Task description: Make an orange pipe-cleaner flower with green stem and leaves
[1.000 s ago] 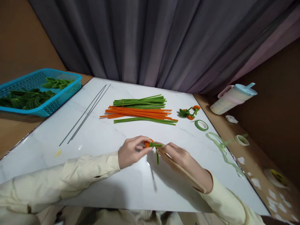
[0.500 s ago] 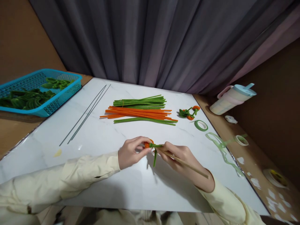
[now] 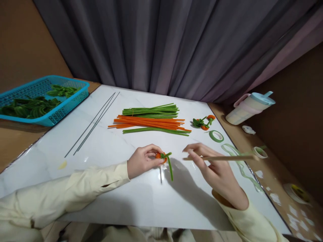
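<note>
Just below the middle of the frame, a small orange-and-green pipe-cleaner flower (image 3: 163,156) sits low over the white surface (image 3: 121,195), pinched at its orange head by the closed fingers of the left hand (image 3: 142,161). Its green stem curls down and right, free of the grip, so the end can be worked. To the right, the right hand (image 3: 214,168) is drawn apart from the flower and grips a thin wooden stick (image 3: 219,157) between thumb and fingertips, held level and pointing left toward it. Above, loose pipe cleaners (image 3: 150,120) lie in three groups: a tied green bundle, an orange spread, a few green strands. Two thin wires (image 3: 93,122) slant to the left. A finished flower cluster (image 3: 202,121) and two rolls of green tape (image 3: 216,135) lie within reach on the right. A blue basket (image 3: 58,112) of green leaves stands upper left.
</note>
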Demonstrator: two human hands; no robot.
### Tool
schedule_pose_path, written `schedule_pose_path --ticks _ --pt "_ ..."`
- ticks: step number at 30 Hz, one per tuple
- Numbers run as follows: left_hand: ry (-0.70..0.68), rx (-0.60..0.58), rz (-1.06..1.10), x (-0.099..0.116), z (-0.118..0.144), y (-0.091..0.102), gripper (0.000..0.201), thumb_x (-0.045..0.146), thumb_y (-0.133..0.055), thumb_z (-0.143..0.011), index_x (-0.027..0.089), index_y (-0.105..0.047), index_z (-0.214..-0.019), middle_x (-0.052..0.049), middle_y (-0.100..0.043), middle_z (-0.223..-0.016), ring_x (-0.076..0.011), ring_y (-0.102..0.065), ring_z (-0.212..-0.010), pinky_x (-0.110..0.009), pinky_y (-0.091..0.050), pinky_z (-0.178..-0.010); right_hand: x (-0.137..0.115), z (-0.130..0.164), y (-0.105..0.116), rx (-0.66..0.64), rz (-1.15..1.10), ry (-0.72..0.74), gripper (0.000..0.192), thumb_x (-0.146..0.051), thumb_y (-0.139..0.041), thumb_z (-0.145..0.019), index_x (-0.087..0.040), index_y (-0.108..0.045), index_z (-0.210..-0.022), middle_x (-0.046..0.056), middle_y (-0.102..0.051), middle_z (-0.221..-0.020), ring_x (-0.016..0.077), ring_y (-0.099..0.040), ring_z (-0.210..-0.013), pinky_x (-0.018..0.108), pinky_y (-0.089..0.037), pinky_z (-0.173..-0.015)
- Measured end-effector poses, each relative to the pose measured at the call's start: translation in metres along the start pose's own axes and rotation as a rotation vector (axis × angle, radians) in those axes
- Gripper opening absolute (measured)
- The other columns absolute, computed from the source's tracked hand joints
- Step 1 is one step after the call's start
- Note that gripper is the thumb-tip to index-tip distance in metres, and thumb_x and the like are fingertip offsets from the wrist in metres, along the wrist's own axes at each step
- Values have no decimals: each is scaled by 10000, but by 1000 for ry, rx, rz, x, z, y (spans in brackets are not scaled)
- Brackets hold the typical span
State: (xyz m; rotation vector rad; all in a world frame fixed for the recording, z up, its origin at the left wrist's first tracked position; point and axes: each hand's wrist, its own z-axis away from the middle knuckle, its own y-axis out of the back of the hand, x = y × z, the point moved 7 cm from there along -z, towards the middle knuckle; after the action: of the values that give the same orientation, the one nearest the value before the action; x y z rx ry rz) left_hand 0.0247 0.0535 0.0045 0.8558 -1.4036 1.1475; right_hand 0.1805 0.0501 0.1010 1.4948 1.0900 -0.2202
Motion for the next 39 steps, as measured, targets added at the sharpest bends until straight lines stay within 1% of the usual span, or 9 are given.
schedule_pose_path --ticks 1,3,5,7,15,23,28,34,39 --pt "27 -8 40 -1 -1 0 289 273 -731 -637 125 -570 -825 -56 -629 -828 -159 -631 -748 -277 -579 -632 0 -2 2 -17 27 49 245 -271 -380 -925 -174 -564 -795 84 -604 -857 159 -566 -760 281 -450 -688" --pt "76 -23 89 -1 -1 -1 315 284 -756 -609 121 -577 -812 -49 -622 -807 -160 -627 -748 -285 -575 -640 2 -4 -6 -166 14 131 238 -234 -329 -940 -177 -547 -863 88 -583 -895 152 -553 -782 278 -445 -703" --pt "115 -38 107 -1 -1 -1 324 281 -768 -597 120 -580 -806 -42 -621 -774 -153 -627 -719 -276 -563 -637 3 -5 -19 -309 -61 232 205 -207 -341 -935 -175 -543 -932 86 -579 -903 148 -551 -807 269 -446 -716" --pt "145 -63 123 -2 -1 -2 324 270 -772 -596 119 -579 -807 -34 -624 -738 -141 -625 -676 -269 -547 -636 5 -5 -29 -364 -127 304 187 -191 -379 -922 -172 -562 -957 90 -578 -916 148 -554 -835 260 -446 -721" --pt "211 -152 171 -7 1 -10 313 243 -773 -601 116 -578 -809 -15 -623 -702 -113 -606 -616 -252 -517 -635 12 -2 -47 -356 -273 316 125 -154 -486 -872 -156 -610 -850 67 -583 -838 123 -559 -763 233 -441 -684" --pt "220 -197 113 -10 2 -11 312 255 -763 -614 122 -589 -836 -16 -627 -712 -130 -620 -659 -239 -495 -644 11 -4 -51 -359 -312 328 103 -175 -529 -857 -135 -617 -825 56 -554 -819 105 -540 -722 193 -431 -637" --pt "215 -197 72 -10 2 -10 290 235 -750 -637 112 -587 -844 -29 -631 -761 -143 -624 -730 -241 -478 -686 10 -5 -51 -313 -308 354 109 -203 -532 -858 -137 -574 -782 50 -543 -777 110 -511 -686 202 -414 -609" --pt "150 -179 83 -7 3 -11 296 296 -724 -667 119 -572 -850 -50 -614 -836 -176 -631 -757 -308 -510 -711 14 -4 -52 -240 -279 339 100 -120 -461 -850 -156 -504 -768 56 -546 -793 114 -496 -675 213 -388 -583" --pt "89 -140 19 -1 3 -9 293 199 -745 -626 125 -568 -848 -48 -609 -874 -157 -623 -760 -279 -526 -698 16 -3 -52 -194 -252 315 91 -90 -466 -830 -157 -513 -790 51 -540 -781 109 -476 -649 209 -362 -546"
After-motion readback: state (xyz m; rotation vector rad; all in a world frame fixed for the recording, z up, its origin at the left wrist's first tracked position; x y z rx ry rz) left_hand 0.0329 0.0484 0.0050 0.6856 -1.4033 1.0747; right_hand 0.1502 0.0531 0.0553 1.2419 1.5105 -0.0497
